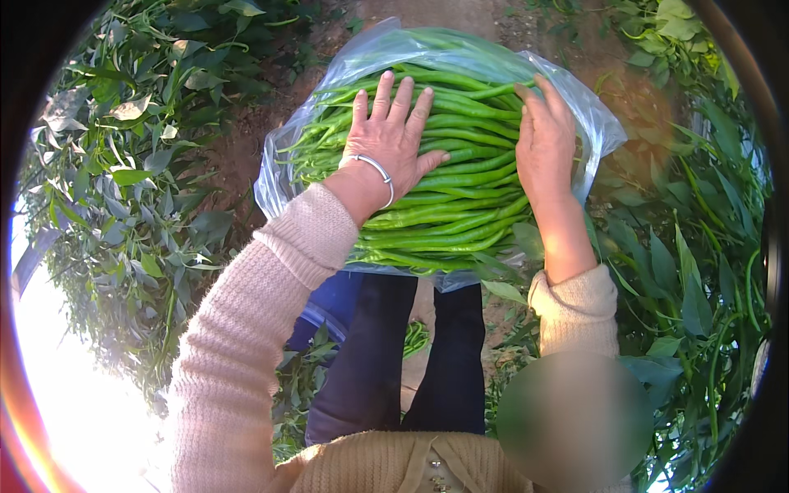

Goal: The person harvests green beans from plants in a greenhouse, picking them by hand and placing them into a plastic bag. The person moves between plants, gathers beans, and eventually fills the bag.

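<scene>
Long green chili peppers lie side by side in a thick layer inside an open clear plastic bag. My left hand, with a silver bangle at its wrist, rests flat on top of the peppers with its fingers spread. At the right end of the layer, my right hand has its fingers bent over the pepper ends, beside the bag's edge. Its fingertips touch a pepper near the top; whether they grip it cannot be told. The bag's underside is hidden.
Leafy pepper plants stand on the left, and more plants with hanging peppers on the right. A bare soil path runs between them. A blue plastic container is by my legs, and a small heap of green peppers lies between them.
</scene>
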